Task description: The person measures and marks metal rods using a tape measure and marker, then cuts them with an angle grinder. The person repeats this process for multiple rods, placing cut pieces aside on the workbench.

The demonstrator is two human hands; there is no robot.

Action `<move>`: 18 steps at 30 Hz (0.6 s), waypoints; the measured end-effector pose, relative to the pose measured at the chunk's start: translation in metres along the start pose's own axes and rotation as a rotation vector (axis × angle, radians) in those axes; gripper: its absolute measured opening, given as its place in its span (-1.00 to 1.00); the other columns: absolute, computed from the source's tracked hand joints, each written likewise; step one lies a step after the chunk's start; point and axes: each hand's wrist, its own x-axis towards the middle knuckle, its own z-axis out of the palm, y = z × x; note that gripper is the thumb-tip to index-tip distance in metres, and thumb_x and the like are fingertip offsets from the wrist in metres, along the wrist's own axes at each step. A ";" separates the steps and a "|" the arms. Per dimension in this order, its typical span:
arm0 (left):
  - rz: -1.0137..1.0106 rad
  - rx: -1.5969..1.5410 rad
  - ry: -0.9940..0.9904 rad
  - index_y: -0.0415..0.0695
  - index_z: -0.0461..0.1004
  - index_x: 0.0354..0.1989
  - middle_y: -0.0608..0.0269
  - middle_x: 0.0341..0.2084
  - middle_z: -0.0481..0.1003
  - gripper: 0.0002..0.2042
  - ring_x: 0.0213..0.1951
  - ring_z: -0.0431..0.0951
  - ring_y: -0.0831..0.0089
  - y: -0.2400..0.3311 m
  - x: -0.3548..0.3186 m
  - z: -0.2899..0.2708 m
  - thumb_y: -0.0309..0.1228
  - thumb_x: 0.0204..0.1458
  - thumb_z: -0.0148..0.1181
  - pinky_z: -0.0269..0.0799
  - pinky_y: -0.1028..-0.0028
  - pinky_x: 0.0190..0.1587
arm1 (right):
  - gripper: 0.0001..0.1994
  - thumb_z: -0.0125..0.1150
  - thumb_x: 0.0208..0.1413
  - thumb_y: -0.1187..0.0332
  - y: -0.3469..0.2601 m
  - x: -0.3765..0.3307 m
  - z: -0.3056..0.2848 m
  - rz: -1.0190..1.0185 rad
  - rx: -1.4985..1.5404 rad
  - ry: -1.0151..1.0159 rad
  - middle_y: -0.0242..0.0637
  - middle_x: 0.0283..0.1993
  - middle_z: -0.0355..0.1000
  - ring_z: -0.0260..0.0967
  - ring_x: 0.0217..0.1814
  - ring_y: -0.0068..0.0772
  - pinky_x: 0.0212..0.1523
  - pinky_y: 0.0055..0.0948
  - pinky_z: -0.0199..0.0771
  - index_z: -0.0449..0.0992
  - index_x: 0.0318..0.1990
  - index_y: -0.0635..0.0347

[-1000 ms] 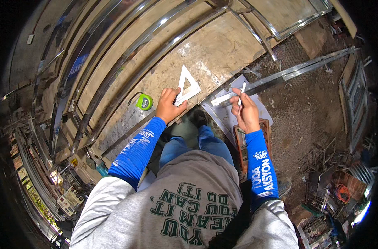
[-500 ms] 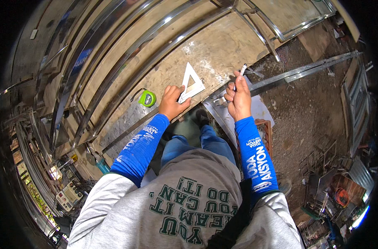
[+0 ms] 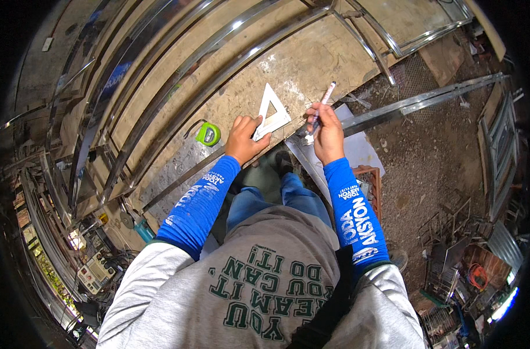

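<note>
My left hand [image 3: 245, 139] is closed on the lower left corner of a white triangular set square [image 3: 276, 125], which lies at the edge of the wooden worktable [image 3: 230, 96]. To the right of it, my right hand [image 3: 329, 136] grips a slim white marker pen [image 3: 328, 95] between thumb and fingers. The pen slants with its upper end pointing up and to the right, apart from the set square. Its lower end is partly hidden by the fingers. A green tape measure [image 3: 208, 134] rests on the table left of my left hand.
Long shiny metal tubes [image 3: 201, 93] run across the table on the left and far side. A metal bar [image 3: 416, 103] reaches out to the right over the dirt floor [image 3: 413, 157]. A white sheet [image 3: 364, 152] and a reddish crate [image 3: 374, 192] are below my right hand.
My right hand has shifted slightly left, toward the set square, and the pen has turned so more of it shows. My left hand and the set square have barely moved in the picture.
</note>
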 end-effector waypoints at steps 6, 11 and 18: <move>0.009 0.002 0.016 -0.25 0.62 -0.02 0.05 -0.33 0.48 -0.54 -0.21 0.48 0.02 0.001 0.001 0.001 -0.42 -0.16 0.57 0.45 0.15 -0.12 | -0.83 0.41 0.27 0.40 0.010 0.001 0.003 -0.291 -0.545 -0.077 -0.41 -0.24 0.62 0.45 -0.26 -0.68 -0.25 -0.59 0.46 0.68 -0.06 0.28; 0.006 0.002 0.016 -0.24 0.62 -0.02 0.05 -0.33 0.48 -0.54 -0.21 0.48 0.02 0.004 0.002 -0.001 -0.42 -0.16 0.57 0.46 0.15 -0.13 | -0.81 0.40 0.25 0.43 0.017 -0.010 0.010 -0.409 -0.819 -0.129 -0.36 -0.23 0.66 0.49 -0.22 -0.66 -0.17 -0.56 0.52 0.70 -0.04 0.28; 0.021 -0.005 0.026 -0.24 0.62 -0.02 0.05 -0.35 0.47 -0.53 -0.23 0.47 0.02 0.006 0.004 -0.001 -0.43 -0.17 0.57 0.45 0.14 -0.14 | -0.79 0.37 0.25 0.46 0.030 -0.007 0.009 -0.464 -0.780 -0.119 -0.25 -0.19 0.69 0.53 -0.19 -0.61 -0.13 -0.48 0.56 0.70 0.01 0.26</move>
